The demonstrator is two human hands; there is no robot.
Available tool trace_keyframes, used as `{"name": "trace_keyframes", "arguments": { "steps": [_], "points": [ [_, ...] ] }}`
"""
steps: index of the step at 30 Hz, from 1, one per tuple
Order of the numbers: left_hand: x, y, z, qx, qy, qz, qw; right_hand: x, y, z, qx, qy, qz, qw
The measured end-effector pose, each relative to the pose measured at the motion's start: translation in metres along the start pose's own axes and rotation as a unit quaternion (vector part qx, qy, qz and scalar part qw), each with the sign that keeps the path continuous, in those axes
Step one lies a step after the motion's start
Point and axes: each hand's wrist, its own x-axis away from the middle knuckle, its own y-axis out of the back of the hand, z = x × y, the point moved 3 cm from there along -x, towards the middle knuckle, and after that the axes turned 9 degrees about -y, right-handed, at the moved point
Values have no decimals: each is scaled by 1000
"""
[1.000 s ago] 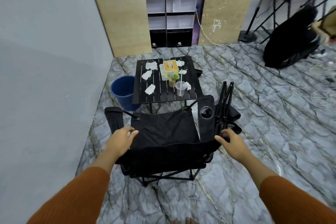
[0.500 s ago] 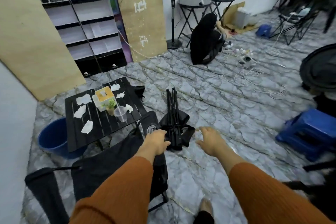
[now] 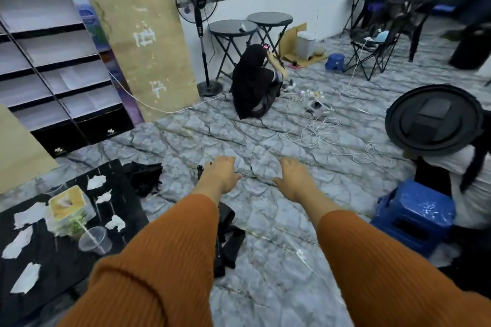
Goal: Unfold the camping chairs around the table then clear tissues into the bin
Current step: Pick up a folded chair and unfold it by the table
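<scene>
The left hand (image 3: 218,175) is stretched forward, palm down, over the top end of the folded camping chair (image 3: 229,236). A black pole tip shows just beside the hand's left edge. I cannot tell whether the fingers hold the chair or only hover on it, because the hand hides the contact. The right hand (image 3: 295,180) is near it on the right, with fingers spread and relaxed, and it holds nothing.

The chair is a narrow black bundle that lies directly under the left forearm. Its long axis runs along the line of this arm, away from the person, so the left hand is clearly the nearer one. The right hand must cross to the left to reach it.

I judge that the next step is to open this chair, and the room for it is on the right and in front, where the floor (image 3: 279,247) is bare. The desk (image 3: 61,260) is close on the left, and its edge limits spreading to that side. The tissues (image 3: 26,277) lie on it around a tissue box (image 3: 67,200) and a clear cup (image 3: 95,241). A blue stool (image 3: 414,216) stands well apart on the right. The bin is not in view.
</scene>
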Motion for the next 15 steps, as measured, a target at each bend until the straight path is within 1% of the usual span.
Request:
{"name": "trace_keyframes", "arguments": {
  "steps": [3,7,15],
  "points": [
    [-45,17,-11,-25,-3,-7,1000,-43,15,-8,-9,-2,1,1000],
    [-107,32,-15,-36,6,6,999,-104,31,-11,-14,0,8,1000],
    [-247,77,4,-5,14,8,1000,-259,73,-1,-4,2,-5,1000]
  ]
}}
